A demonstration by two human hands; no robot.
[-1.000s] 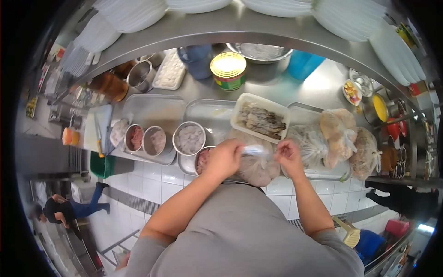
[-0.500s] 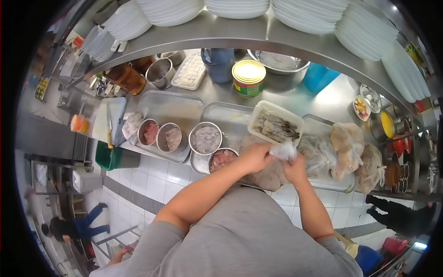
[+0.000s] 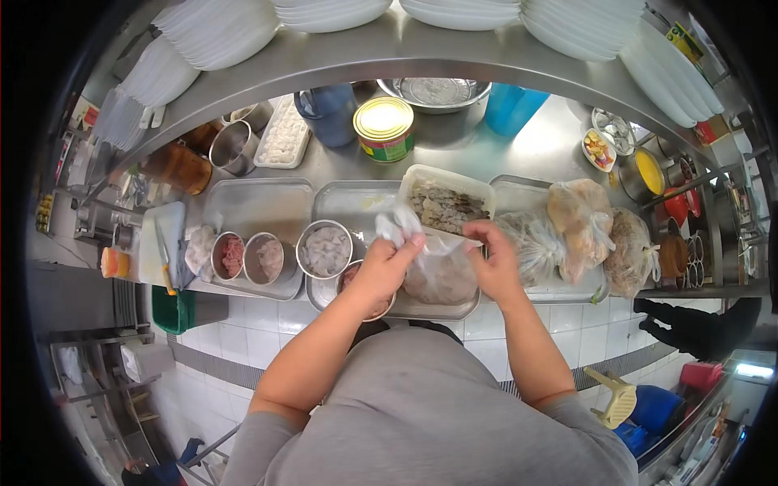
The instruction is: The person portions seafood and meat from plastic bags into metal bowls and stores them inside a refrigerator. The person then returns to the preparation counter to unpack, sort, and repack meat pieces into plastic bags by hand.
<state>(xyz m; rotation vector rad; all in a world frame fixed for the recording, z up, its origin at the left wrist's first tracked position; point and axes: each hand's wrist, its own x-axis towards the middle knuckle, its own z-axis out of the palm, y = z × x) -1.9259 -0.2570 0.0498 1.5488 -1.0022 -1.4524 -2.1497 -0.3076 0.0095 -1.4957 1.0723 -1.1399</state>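
Note:
A clear plastic bag [image 3: 442, 282] with greyish-pink contents rests on the middle metal tray [image 3: 454, 311] in front of me. My left hand [image 3: 387, 263] is closed on one side of the bag's gathered mouth, the plastic bunched above the thumb. On the other side, my right hand [image 3: 496, 257] pinches the bag's edge between thumb and fingers. Stretched plastic spans the gap between both hands. Just behind them stands a white tub [image 3: 413, 180] of grey shrimp. Left of my left hand is a round metal tin [image 3: 324, 249] of pale seafood pieces; my forearm partly covers a tin of pink meat [image 3: 350, 277].
More filled bags [image 3: 579, 231] lie on the right tray. Two meat tins [image 3: 264, 257] stand on the left tray [image 3: 259, 202]. Behind are a large can [image 3: 383, 130], a blue jug [image 3: 326, 115] and a metal basin [image 3: 435, 93]. A knife [image 3: 164, 257] lies on a cutting board. A plate shelf [image 3: 405, 69] overhangs.
My hands have moved apart, and the bag's bunched neck is now spread between them. My view has shifted to the right.

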